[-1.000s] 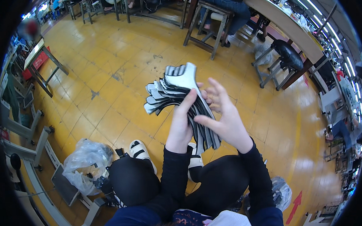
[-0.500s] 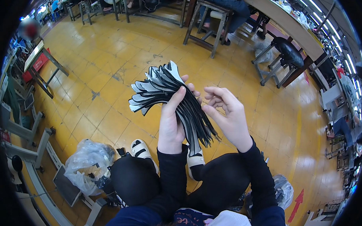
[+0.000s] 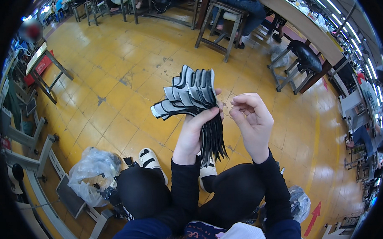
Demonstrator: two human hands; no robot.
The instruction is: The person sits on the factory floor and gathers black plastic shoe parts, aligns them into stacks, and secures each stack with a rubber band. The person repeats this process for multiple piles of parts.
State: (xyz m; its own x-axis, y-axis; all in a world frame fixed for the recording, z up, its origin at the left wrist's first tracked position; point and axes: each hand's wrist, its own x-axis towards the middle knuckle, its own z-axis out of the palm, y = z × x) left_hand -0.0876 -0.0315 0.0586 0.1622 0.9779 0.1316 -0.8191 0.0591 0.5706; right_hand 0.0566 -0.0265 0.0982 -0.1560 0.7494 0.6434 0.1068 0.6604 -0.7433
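Left hand grips a fanned stack of flat black-and-grey cut pieces at their narrow lower ends; fingers closed around the bundle, thumb across the front. The stack sits above the knees, over the yellow tiled floor, the fan spreading up and to the left of the hand.

Right hand is just right of the stack, not touching it; fingers curled in, tips pinched together. Cannot tell whether anything small sits between them.

Judgement: to count or sort well, keep the left grip firm at the narrow ends so the fan stays spread, and peel one piece at a time from the right edge.

Left of the stack, near the knee: crumpled clear plastic bag. Below right of it: second clear bag, then a red arrow painted on the floor. Beyond the stack: wooden stool, black round stool, long desk.
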